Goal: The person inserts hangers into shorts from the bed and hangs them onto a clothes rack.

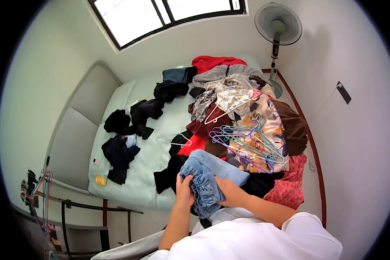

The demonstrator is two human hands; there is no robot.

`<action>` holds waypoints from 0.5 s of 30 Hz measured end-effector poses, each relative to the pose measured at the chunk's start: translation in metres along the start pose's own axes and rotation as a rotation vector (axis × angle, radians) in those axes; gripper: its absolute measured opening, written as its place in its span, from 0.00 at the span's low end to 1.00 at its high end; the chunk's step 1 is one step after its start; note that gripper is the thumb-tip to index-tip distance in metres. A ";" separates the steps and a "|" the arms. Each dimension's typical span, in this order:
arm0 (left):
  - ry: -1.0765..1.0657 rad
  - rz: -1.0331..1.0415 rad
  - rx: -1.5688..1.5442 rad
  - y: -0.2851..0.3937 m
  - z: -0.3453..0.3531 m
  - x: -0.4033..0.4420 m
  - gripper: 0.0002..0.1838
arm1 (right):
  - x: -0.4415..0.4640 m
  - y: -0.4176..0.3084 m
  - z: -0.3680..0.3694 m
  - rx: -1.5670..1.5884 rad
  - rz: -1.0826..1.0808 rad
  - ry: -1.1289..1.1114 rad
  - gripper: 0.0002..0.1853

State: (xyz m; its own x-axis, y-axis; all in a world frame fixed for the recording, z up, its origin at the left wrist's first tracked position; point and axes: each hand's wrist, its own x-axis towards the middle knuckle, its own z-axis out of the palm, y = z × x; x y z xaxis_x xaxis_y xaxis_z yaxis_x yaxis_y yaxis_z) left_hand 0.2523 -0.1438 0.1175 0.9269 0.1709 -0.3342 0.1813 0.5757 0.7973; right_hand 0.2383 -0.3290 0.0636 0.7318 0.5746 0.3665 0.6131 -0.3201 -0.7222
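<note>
Light-blue denim garment with ruffled edge (207, 184), held up before a white-shirted person (255, 238), bare left hand (185, 190) and bare right hand (232, 193) both in firm grip on it, thin purple and teal hangers (252, 139) just beyond, upon many-coloured heaped clothes (273, 115).

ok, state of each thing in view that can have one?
Denim garment: held in both hands, waist gathered
Left hand: fingers closed on denim
Right hand: gripping denim
Purple and teal hangers: bunched, lying on floral cloth
White hanger: bare, lying on clothes
Black clothes: crumpled, on mattress
Fan: upright; can't tell if running
Window: can't tell if open
</note>
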 end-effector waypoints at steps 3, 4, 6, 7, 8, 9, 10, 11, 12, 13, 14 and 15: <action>-0.045 0.037 -0.008 -0.001 -0.006 0.000 0.19 | -0.007 0.005 0.006 0.104 0.099 0.075 0.35; -0.069 0.041 0.012 -0.005 -0.016 0.002 0.23 | -0.007 0.003 0.003 0.201 0.218 0.133 0.29; -0.080 0.065 0.115 -0.009 -0.026 0.001 0.26 | -0.005 0.024 0.001 0.301 0.396 0.295 0.23; -0.104 0.104 0.212 -0.010 -0.031 0.001 0.29 | 0.005 0.029 -0.005 0.392 0.402 0.430 0.19; -0.088 0.077 0.273 -0.013 -0.040 0.000 0.35 | 0.014 0.031 -0.012 0.688 0.472 0.504 0.15; -0.132 0.064 0.435 -0.019 -0.047 -0.004 0.38 | 0.021 0.051 -0.019 0.629 0.364 0.513 0.11; -0.138 0.099 0.513 -0.026 -0.055 -0.001 0.39 | 0.027 0.054 -0.023 0.535 0.316 0.516 0.10; -0.143 0.134 0.593 -0.033 -0.062 0.001 0.40 | 0.032 0.056 -0.027 0.442 0.267 0.519 0.09; -0.136 0.133 0.588 -0.037 -0.066 0.001 0.40 | 0.038 0.051 -0.035 0.442 0.268 0.510 0.09; -0.125 0.214 0.742 -0.041 -0.070 0.000 0.39 | 0.045 0.038 -0.045 0.338 0.317 0.480 0.09; -0.110 0.295 0.897 -0.042 -0.073 -0.002 0.39 | 0.052 0.030 -0.053 0.236 0.364 0.449 0.10; -0.101 0.299 0.892 -0.040 -0.072 -0.008 0.39 | 0.058 0.027 -0.057 0.236 0.357 0.441 0.10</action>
State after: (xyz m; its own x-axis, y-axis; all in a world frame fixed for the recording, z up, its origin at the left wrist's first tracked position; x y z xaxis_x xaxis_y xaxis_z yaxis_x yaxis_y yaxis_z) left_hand 0.2143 -0.1107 0.0517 0.9921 0.1185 -0.0418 0.0772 -0.3120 0.9469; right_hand 0.3143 -0.3474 0.0982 0.9650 0.0808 0.2496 0.2617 -0.2307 -0.9372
